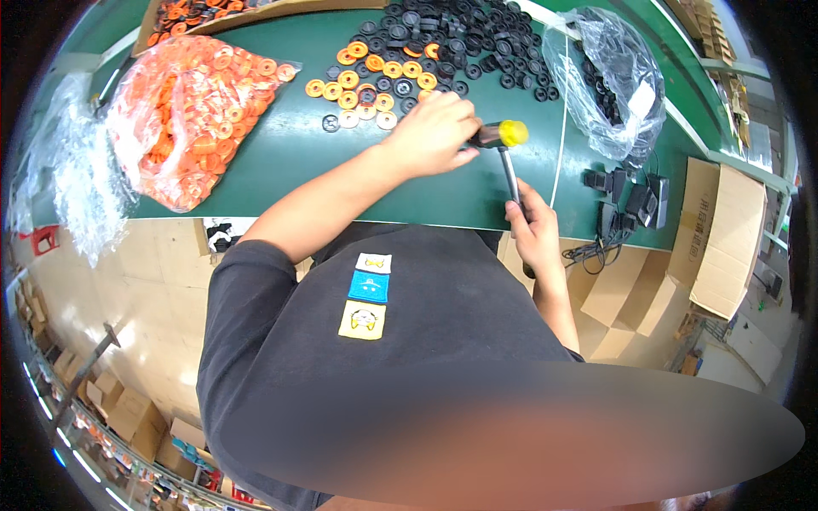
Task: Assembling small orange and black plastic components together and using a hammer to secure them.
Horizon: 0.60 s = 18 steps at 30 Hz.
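My right hand (535, 228) is closed around the shaft of a mallet (514, 134) with a yellow face and a silver handle. The mallet's head reaches to the fingertips of my left hand (431, 136), which is over the green table with curled fingers. What those fingers hold, if anything, is hidden. Just beyond the left hand lie several small orange-yellow wheels (348, 80), some pale ones (348, 118) and some black ones. A large heap of black wheels (456, 43) spreads farther back.
A clear bag of orange wheels (200, 119) lies at the left, beside crumpled plastic (81, 170). A cardboard tray (290, 12) stands at the back. On the right are a clear bag with black parts (609, 85), black power adapters (645, 202) with cables, and an open carton (724, 238).
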{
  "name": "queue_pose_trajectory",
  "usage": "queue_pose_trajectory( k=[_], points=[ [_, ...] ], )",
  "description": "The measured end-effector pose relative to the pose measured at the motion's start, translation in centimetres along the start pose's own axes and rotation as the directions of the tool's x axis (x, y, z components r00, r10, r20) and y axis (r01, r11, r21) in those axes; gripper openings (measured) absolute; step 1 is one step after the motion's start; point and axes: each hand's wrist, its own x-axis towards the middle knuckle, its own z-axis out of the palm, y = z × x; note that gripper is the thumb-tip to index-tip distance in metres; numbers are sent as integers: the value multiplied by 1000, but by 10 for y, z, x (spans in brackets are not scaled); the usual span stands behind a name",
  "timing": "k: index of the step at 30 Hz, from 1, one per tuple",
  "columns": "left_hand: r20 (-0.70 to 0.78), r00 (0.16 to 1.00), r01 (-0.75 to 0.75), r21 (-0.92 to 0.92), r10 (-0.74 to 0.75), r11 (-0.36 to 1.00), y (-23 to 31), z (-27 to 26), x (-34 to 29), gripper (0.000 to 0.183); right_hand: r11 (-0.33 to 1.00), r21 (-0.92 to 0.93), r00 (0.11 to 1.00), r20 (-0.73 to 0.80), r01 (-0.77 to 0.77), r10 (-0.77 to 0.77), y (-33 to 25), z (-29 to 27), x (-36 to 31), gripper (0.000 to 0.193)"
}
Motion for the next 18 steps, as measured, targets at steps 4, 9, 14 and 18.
queue_pose_trajectory(
  k=[4, 9, 14, 18],
  points=[
    [57, 998, 26, 69, -30, 997, 0, 2, 3, 28, 904, 374, 975, 150, -209, 163, 19, -13, 12, 44],
    [30, 999, 41, 76, -43, 996, -14, -32, 9, 19, 903, -372, 952, -123, 216, -279, 27, -41, 30, 39],
    [-343, 936, 169, 237, -80, 957, -74, -109, 38, 22, 805, -456, 819, -239, 380, -522, -5, -52, 56, 29],
    [-568, 683, 480, -123, -459, 868, -93, -175, 55, 31, 857, -234, 876, -46, 458, -481, -36, -22, 73, 30]
  ],
)
